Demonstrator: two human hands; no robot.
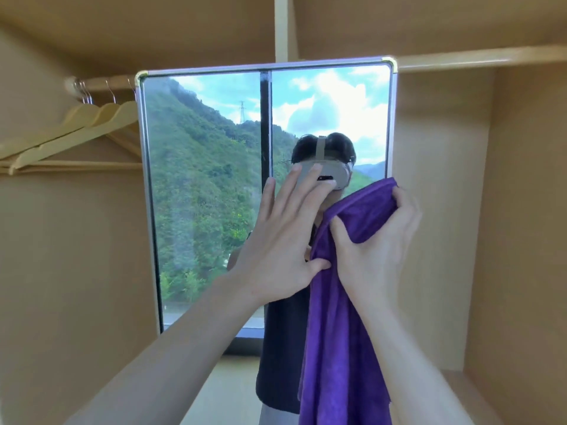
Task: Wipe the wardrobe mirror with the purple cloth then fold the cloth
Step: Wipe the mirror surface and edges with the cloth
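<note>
— Gripping what, the right hand (379, 237)?
— Plush purple cloth (340, 317), bunched under curled fingers, draped below.
— And the left hand (282, 237)?
— Fingers spread; its thumb possibly touches the cloth before the glossy rectangular mirror (202, 194).

Purple cloth (343, 332); silver mirror (202, 179) frame; cream hangers (76, 127).

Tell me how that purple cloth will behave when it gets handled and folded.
Probably floppy: the purple cloth hangs in a long limp drape below the right hand gripping its top. Its fuzzy surface suggests it grips rather than slips. Likely light, since one hand holds it up.
</note>
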